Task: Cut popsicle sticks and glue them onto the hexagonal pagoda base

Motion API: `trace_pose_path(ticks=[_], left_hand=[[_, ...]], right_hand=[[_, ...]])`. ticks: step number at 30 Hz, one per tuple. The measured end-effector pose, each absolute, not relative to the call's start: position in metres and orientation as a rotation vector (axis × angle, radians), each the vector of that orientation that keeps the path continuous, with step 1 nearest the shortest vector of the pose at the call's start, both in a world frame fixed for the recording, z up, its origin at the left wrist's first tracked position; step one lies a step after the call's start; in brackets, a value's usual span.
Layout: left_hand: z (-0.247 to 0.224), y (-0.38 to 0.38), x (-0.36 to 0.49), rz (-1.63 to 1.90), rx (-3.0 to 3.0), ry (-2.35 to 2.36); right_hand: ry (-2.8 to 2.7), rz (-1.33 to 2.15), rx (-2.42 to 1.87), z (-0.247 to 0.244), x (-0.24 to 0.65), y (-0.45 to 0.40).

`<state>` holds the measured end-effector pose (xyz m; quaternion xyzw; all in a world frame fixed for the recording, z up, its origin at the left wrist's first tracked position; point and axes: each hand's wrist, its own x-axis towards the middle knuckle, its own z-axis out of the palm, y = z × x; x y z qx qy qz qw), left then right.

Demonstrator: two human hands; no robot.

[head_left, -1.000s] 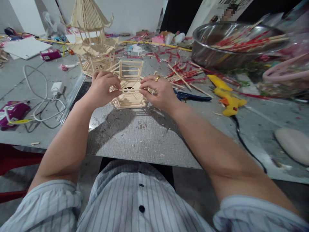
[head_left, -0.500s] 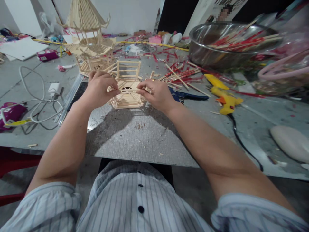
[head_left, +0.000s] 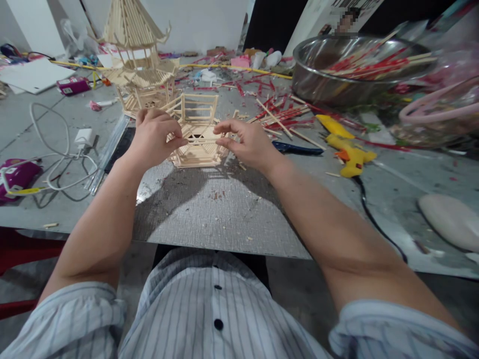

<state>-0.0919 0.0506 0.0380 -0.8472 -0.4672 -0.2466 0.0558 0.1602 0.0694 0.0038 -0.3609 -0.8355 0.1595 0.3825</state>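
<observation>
Left hand (head_left: 159, 138) and right hand (head_left: 250, 143) flank a stick frame (head_left: 198, 160) on the littered grey desk (head_left: 392, 199); whether the left pinches anything I cannot tell, the right's thumb and forefinger are parted. Beyond stand a stick pagoda (head_left: 129, 27), pale wall (head_left: 209, 25) and poster (head_left: 311, 27), its lettering (head_left: 362, 6) unreadable.

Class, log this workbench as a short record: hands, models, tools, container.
Left hand: fingertips at the left side of a thin stick; grip unclear
Right hand: fingertips at its right side; grip unclear
Near model: low stick frame, between the hands
Far model: taller stick pagoda with pointed roof
Tools: yellow glue gun and dark blue tool, on the right
Container: metal basin holding sticks
</observation>
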Motion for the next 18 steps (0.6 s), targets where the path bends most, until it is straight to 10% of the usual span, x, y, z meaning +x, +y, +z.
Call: trace_pose_path(ticks=[18], left_hand=[[0.0335, 0.0556, -0.1003, -0.791, -2.610, -1.298]], right_hand=[[-2.101, 0.401, -0.985, 0.0067, 0.1571, 0.0657]])
